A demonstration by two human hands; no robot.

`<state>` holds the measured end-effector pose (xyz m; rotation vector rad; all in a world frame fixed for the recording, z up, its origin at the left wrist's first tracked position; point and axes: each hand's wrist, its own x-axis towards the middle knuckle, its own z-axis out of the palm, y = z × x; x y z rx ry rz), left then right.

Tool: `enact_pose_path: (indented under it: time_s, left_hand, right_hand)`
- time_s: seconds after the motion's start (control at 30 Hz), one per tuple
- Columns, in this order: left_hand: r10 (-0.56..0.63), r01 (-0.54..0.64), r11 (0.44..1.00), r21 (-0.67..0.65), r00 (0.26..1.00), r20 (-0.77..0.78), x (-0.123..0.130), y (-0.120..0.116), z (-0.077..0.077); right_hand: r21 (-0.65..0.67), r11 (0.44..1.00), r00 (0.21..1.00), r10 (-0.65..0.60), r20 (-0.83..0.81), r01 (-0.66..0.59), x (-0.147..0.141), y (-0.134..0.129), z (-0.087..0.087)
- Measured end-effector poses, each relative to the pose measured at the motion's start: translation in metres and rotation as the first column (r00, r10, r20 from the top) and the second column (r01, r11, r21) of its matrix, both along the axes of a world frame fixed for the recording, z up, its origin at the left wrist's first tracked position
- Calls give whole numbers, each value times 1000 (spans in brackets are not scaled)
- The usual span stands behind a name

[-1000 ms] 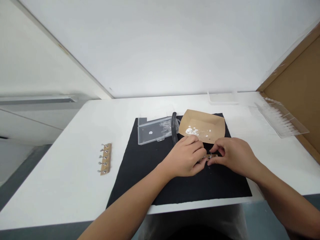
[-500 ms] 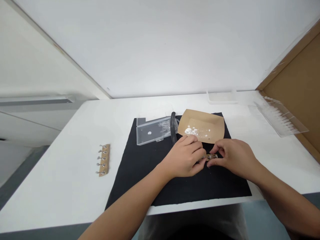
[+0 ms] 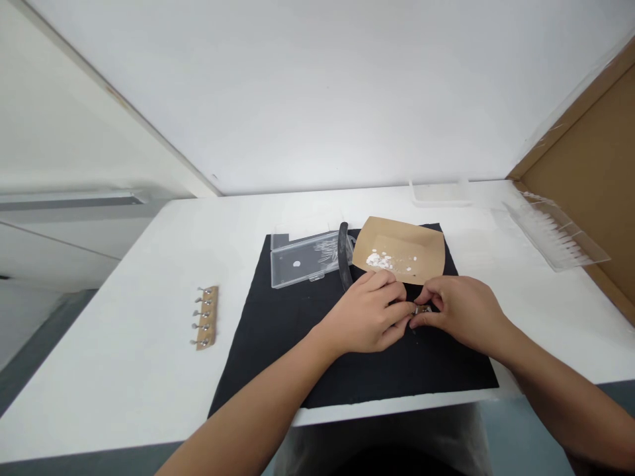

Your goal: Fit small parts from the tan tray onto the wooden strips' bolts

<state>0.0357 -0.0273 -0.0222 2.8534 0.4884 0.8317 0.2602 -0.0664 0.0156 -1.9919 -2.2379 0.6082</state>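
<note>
On a black mat (image 3: 278, 344), both hands meet over a small brown strip with shiny metal pieces (image 3: 423, 309), mostly hidden by my fingers. My left hand (image 3: 370, 314) is closed on the strip's left part, its index fingertip reaching to the metal near the middle. My right hand (image 3: 459, 311) grips the right part, thumb on the near side and forefinger on the far side. Just beyond lies a brown paper tray (image 3: 421, 248) holding small white discs (image 3: 380, 260).
A hinged clear plastic case (image 3: 292, 264) with thin clear pieces lies open behind my left hand. Beside it is a dark curved bar (image 3: 344, 254). A similar brown strip with metal pieces (image 3: 206, 318) rests at left. Clear plastic pieces (image 3: 558, 235) lie at right.
My left hand has shifted slightly right, its index finger now stretched further along the strip and covering more of it. The right hand stays almost in place.
</note>
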Motion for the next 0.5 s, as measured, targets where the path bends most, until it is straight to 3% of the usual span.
enact_pose_path:
  time_s: [0.4, 0.5]
  left_hand:
    - [-13, 13, 999, -46, 1000, -3, 2, 2, 1]
    - [-23, 24, 998, -50, 1000, 17, 3, 5, -1]
  right_hand:
    - [27, 999, 1000, 30, 5, -30, -1, -1, 3]
    - [27, 993, 992, 120, -35, -119, 11, 0, 7]
